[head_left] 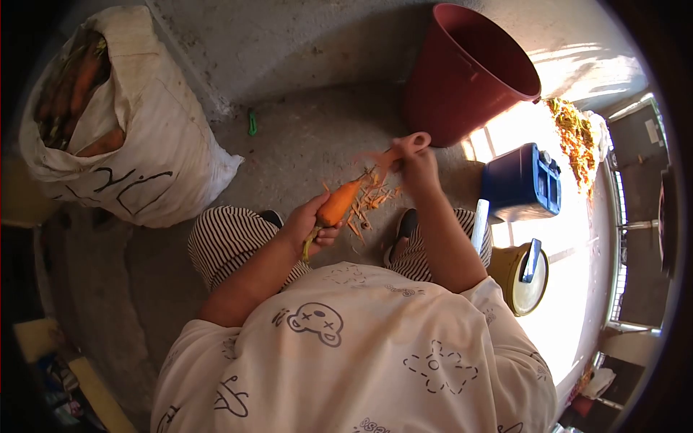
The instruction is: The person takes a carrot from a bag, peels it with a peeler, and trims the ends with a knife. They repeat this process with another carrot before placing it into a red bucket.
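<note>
My left hand (307,225) is closed round the stem end of an orange carrot (339,203), whose tip points up and to the right. A green stem stub hangs below my fingers. In my right hand (419,169) is a pinkish peeler (413,142) with a looped handle, slightly blurred, just past the carrot's tip. Orange peelings (372,198) lie scattered on the concrete floor beneath, between my feet.
A white sack (162,155) full of carrots stands at left, near a small green object (252,123). To the right are a dark red bucket (462,79), a blue jerrycan (516,180) and a yellowish lidded bucket (516,281). A heap of peelings (574,137) lies farther right.
</note>
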`<state>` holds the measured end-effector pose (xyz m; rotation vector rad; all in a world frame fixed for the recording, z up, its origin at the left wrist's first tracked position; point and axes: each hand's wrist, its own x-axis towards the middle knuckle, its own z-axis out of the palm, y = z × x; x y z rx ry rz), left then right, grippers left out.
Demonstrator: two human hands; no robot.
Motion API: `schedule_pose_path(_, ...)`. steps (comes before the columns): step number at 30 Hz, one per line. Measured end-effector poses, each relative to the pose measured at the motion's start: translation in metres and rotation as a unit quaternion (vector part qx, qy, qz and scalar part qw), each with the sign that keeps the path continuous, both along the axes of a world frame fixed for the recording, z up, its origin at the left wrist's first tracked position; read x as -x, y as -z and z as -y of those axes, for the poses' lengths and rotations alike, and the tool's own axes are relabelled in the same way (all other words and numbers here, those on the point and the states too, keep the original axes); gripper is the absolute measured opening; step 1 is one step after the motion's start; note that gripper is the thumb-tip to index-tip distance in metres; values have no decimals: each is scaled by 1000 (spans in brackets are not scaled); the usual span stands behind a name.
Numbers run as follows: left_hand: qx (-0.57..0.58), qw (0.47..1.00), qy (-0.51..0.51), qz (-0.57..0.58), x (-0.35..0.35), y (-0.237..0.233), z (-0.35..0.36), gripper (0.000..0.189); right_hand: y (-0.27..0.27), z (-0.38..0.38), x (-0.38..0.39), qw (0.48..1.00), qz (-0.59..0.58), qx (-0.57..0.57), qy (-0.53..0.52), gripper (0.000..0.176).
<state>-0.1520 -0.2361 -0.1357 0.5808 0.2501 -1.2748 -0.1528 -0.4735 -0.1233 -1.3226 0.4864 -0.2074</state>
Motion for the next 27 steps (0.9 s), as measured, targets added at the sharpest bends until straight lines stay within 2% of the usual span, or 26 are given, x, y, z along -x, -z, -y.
schedule_pose_path(1,-7,1000,-2,8,1,-2,-1,35,3,21,-6,996,-24,61,69,16)
schedule_pose_path(4,-35,999,-11,19,0,-11,-4,36,-18,29,1,993,93,-18,66,18)
schedule_pose_path(5,-46,999,-8,11,-1,-15,-2,35,-29,13,6,994,75,-41,66,18)
schedule_pose_path(7,-33,999,8,13,-4,-13,3,35,-41,-27,15,995,82,-59,-10,17)
schedule_pose_path(10,2,999,35,28,-8,-4,2,36,-26,-47,17,985,34,-97,-141,18)
schedule_pose_path(13,-42,997,34,53,-6,-7,-1,35,2,3,-4,1000,20,-16,-8,18)
schedule_pose_path(15,-94,991,17,96,0,-19,-2,35,-2,31,-9,995,-8,36,93,17)
schedule_pose_path(18,-65,991,55,105,-5,-14,-1,36,-13,17,1,993,56,-83,56,15)
schedule_pose_path(19,-71,988,67,123,-5,-13,0,37,-22,-2,5,989,50,-138,21,16)
schedule_pose_path(22,-85,975,93,181,-7,-15,2,40,-24,-36,16,977,36,-162,-134,16)
schedule_pose_path(23,-88,971,97,200,-7,-18,1,41,-6,-25,10,990,-2,-109,-86,17)
schedule_pose_path(26,-108,960,100,238,-4,-24,-5,44,28,28,-6,999,-13,10,49,17)
schedule_pose_path(27,-117,956,102,249,-5,-25,-7,45,21,25,-7,999,4,-22,47,17)
